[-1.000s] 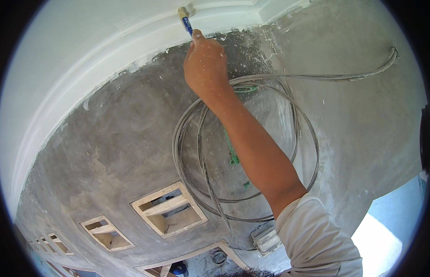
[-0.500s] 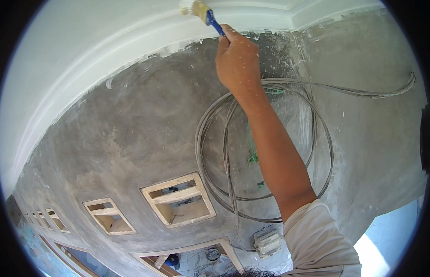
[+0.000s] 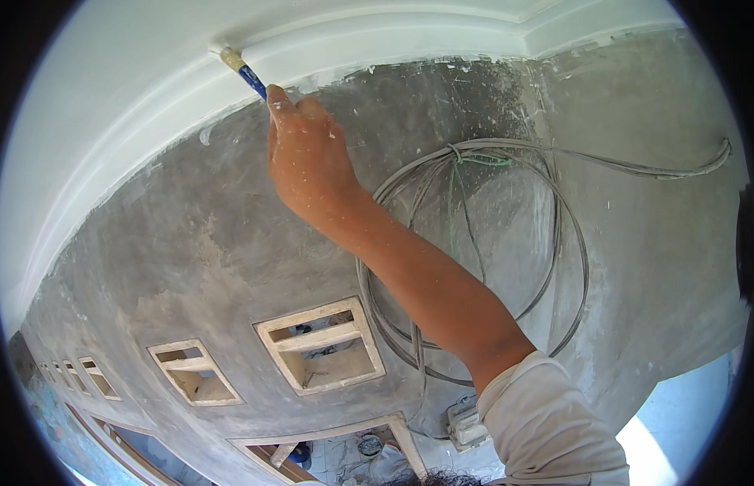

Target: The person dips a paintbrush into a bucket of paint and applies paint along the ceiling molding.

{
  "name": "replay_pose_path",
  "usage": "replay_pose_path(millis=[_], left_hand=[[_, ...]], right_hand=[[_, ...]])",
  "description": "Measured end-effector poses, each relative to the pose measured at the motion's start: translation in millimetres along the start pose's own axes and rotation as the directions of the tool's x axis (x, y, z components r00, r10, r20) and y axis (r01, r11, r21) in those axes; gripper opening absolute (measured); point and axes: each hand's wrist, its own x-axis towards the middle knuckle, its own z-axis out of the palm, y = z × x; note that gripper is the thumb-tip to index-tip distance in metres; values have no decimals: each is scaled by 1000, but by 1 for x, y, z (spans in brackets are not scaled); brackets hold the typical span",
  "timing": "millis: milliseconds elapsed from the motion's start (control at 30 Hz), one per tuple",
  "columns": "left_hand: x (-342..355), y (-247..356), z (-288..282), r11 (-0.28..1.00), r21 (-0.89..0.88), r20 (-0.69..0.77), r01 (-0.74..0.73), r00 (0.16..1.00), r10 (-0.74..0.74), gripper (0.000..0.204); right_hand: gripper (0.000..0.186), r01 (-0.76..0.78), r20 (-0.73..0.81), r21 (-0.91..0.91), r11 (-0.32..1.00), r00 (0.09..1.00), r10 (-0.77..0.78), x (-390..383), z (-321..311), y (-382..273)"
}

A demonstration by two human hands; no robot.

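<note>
My right hand (image 3: 310, 158) is raised toward the top of the wall, its fingers closed round the blue handle of a paintbrush (image 3: 249, 77). The pale bristles touch the white ceiling moulding (image 3: 328, 53), which curves along the top of the grey wall. White paint specks dot the hand and wrist. Just below the moulding runs a ragged edge of white paint on the bare grey plaster (image 3: 231, 186). My left hand is out of view.
Behind my forearm a coil of grey cable (image 3: 583, 267), tied with green string, hangs on the wall. Lower down are framed vent openings (image 3: 320, 344), a grey electrical box (image 3: 467, 423) and a larger framed opening (image 3: 344, 454) with a bucket visible through it.
My right hand has moved left and slightly down with the paintbrush. The bristles have shifted left along the white moulding, and my forearm now slants further left across the cable coil.
</note>
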Motion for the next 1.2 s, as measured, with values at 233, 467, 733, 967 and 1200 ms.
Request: replay_pose_path(millis=[233,467,733,967,1200], left_hand=[[2,-2,0,998,46,-60,39,998,-37,52],[18,-2,0,1000,-21,26,8,1000,-7,51],[27,8,5,991,120,-16,64,998,-62,52],[19,11,-7,992,104,-18,71,997,-70,55],[32,10,-14,991,125,-5,38,999,-38,56]], right_hand=[[32,-95,-222,-201,975,974,49,31,-87,69],[33,-254,-415,-353,901,905,92,26,-133,113],[32,-38,3,-173,984,999,40,9,-45,29],[33,-271,-209,-300,915,954,214,43,-147,135],[36,-389,-478,-580,716,874,88,49,-211,216]])
